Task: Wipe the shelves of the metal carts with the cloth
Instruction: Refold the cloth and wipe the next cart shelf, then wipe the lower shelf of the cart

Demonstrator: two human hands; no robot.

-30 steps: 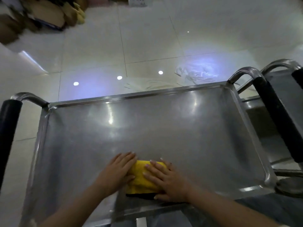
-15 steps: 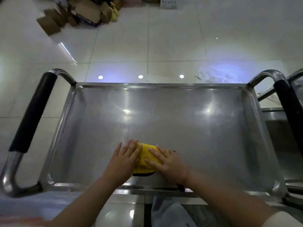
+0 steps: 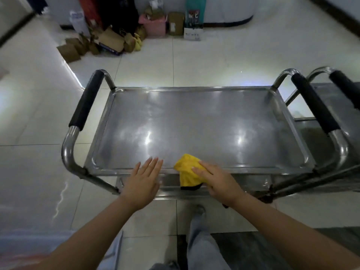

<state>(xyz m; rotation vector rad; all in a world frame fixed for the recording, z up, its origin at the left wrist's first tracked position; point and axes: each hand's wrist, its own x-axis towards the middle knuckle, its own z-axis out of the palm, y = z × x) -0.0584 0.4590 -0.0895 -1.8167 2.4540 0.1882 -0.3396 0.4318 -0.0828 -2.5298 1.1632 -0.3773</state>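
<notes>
Since a moment ago your left hand (image 3: 143, 181) has come off the cloth (image 3: 188, 172), fingers straight and together over the cart's (image 3: 194, 121) near rim. Your right hand (image 3: 216, 182) grips the yellow cloth at that rim; a second cart (image 3: 339, 106) crowds the right, boxes (image 3: 109, 42) litter the floor beyond

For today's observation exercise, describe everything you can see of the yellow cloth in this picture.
The yellow cloth is soft-looking fabric, bunched and creased, with a dark layer or edge showing at its lower end. It lies at the near rim of the cart's top shelf, hanging partly over the front edge. The right hand holds it from the right, fingers across its top. The left hand is flat beside it, not touching.
</notes>
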